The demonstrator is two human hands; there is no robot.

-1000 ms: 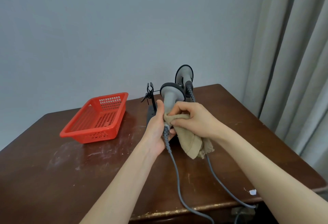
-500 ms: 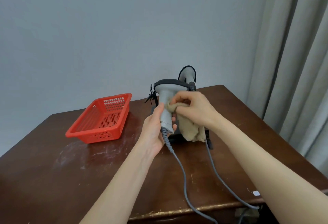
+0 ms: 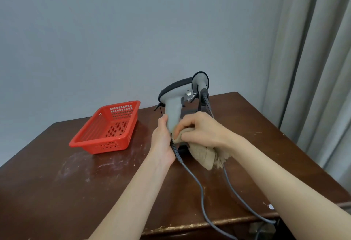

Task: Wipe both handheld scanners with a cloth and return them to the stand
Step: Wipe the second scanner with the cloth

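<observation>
a: how far along is the person getting with the wiping?

b: somewhere in the middle, by the look of it. the left hand (image 3: 163,140) is wrapping closed around the lower grip of the grey handheld scanner (image 3: 173,104), holding it upright above the brown wooden table (image 3: 57,192), off the stand. the right hand (image 3: 201,129) is bunching the beige cloth (image 3: 203,154) against the base of that grip, fingers curled and pressing it in, with the rest of the cloth hanging below the hand.

a: and the other scanner?

b: the second scanner (image 3: 200,81) is sitting in the black stand (image 3: 187,113) just behind the held one, its grey cable (image 3: 228,182) trailing off the table's front edge. whether it is already wiped cannot be told from here.

a: so what is remaining?

b: at least finishing this scanner and seating it back on the stand, and possibly cleaning the second one too. the red plastic basket (image 3: 106,127) is sitting empty to the left, well apart from the work.
</observation>
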